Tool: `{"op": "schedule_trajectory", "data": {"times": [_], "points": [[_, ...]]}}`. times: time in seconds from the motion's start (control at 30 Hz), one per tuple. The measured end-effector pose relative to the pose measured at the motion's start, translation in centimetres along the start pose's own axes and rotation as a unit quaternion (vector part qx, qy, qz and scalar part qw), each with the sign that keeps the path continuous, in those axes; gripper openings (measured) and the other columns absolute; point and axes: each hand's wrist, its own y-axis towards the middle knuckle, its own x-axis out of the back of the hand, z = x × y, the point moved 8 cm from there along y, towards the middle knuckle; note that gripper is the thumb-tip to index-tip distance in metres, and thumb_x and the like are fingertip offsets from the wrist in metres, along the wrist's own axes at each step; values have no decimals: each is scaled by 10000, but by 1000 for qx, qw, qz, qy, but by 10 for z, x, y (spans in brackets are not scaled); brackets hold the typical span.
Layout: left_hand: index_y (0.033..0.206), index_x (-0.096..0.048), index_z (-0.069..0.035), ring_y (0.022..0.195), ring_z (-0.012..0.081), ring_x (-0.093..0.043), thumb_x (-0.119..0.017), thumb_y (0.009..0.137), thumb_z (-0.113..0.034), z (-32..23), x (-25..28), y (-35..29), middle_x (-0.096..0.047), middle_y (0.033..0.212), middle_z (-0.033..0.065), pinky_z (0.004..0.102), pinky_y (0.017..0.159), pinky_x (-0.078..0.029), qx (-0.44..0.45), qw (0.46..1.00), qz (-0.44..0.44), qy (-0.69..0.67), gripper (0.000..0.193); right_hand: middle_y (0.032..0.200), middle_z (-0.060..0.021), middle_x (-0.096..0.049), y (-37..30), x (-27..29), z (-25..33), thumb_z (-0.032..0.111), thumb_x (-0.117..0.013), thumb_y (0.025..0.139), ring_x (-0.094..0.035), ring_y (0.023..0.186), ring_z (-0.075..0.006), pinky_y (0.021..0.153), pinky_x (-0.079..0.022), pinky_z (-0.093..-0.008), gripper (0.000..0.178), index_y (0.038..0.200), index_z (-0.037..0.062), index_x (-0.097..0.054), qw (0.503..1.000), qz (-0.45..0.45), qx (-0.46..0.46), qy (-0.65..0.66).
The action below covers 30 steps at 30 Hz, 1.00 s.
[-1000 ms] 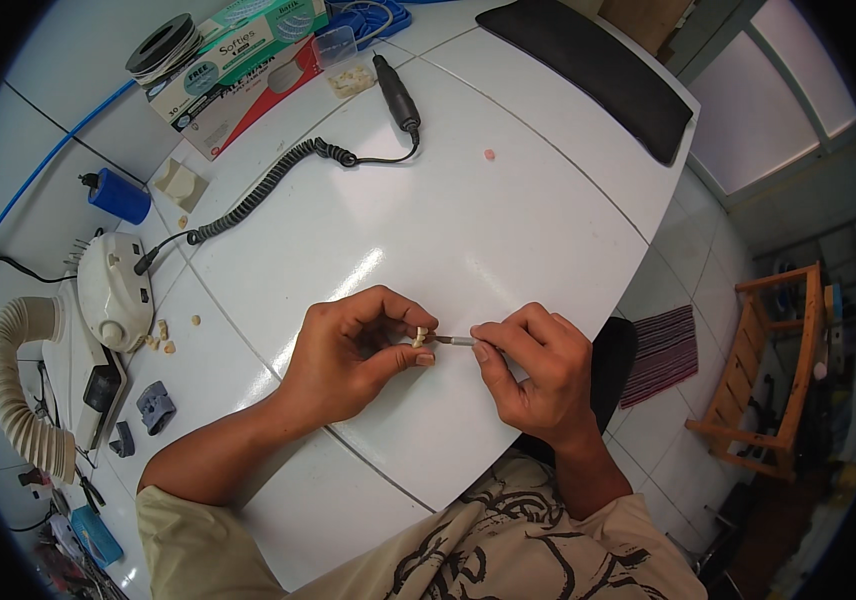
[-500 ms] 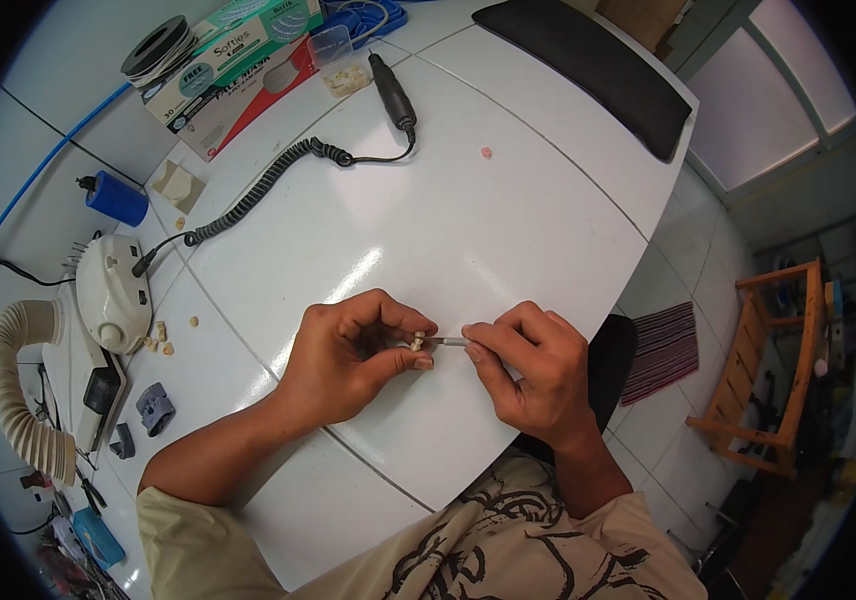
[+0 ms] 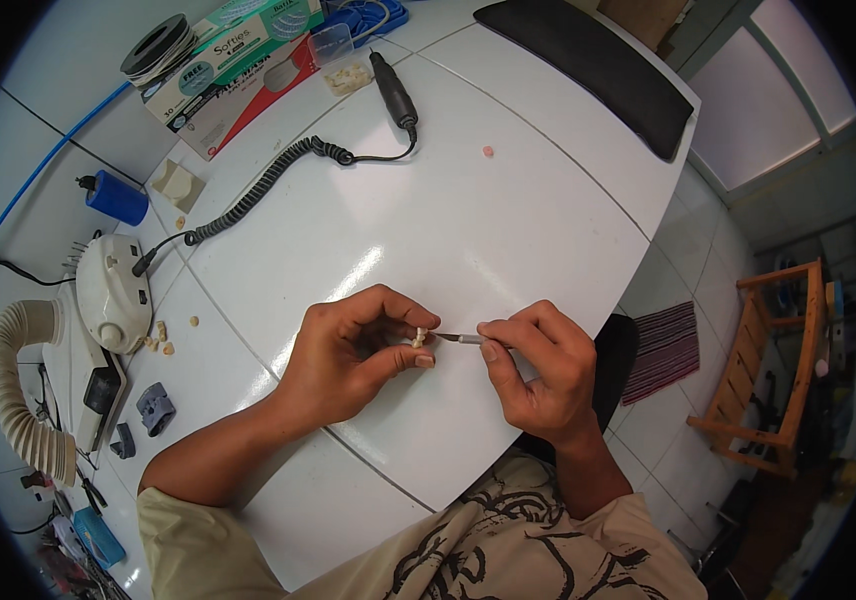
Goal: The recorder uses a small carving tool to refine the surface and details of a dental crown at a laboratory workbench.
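Between the thumb and fingertips of my left hand (image 3: 358, 340) is a small cream-coloured piece shaped like a few joined teeth (image 3: 419, 338). My right hand (image 3: 546, 370) pinches the silver handle of a craft knife (image 3: 468, 340). Its thin blade points left, with the tip close by the tooth piece; whether they touch I cannot tell. Both hands are above the white tiled tabletop (image 3: 488, 240).
A black rotary handpiece (image 3: 393, 92) with a coiled cord joins a white control box (image 3: 114, 295) at left. Near that box lie cream bits (image 3: 160, 335) and grey moulded pieces (image 3: 156, 409). Mask boxes (image 3: 238, 75) and a clear container (image 3: 346, 75) stand at the back.
My right hand has drawn slightly to the right with the craft knife, so more of the blade shows. My left hand stays nearly still, the tooth piece turned a little.
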Motion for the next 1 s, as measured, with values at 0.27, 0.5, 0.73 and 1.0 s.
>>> {"op": "schedule_trajectory", "data": {"times": [0.27, 0.5, 0.73, 1.0], "points": [[1147, -696, 27, 1032, 160, -761, -848, 931, 51, -5, -2, 0, -768, 1072, 103, 317, 923, -633, 7, 999, 23, 21, 264, 801, -33, -658, 0, -2, 0, 96, -854, 859, -587, 594, -190, 570, -450, -341, 138, 986, 65, -810, 1000, 12, 4, -10], [1134, -736, 34, 999, 156, -765, -861, 922, 45, -3, 1, 0, -765, 1070, 93, 306, 881, -639, 2, 999, 10, 34, 247, 807, -39, -666, 0, -1, 1, 98, -852, 845, -593, 606, -192, 574, -443, -346, 150, 987, 67, -814, 1000, 17, -4, -12], [1140, -753, 36, 920, 105, -732, -892, 911, 4, -6, 2, -1, -768, 1001, 68, 269, 815, -624, 8, 999, -13, 51, 270, 805, -26, -656, 1, 0, 2, 90, -852, 837, -534, 613, -173, 575, -398, -340, 162, 996, 74, -824, 998, 14, -17, -55], [1110, -751, 39, 811, 73, -704, -913, 915, -51, -6, 2, -1, -741, 924, 43, 236, 729, -583, 29, 997, 1, 77, 269, 810, -24, -646, 3, -3, 1, 80, -861, 820, -520, 622, -157, 606, -377, -338, 191, 1008, 77, -828, 997, 26, -34, -62]]}}
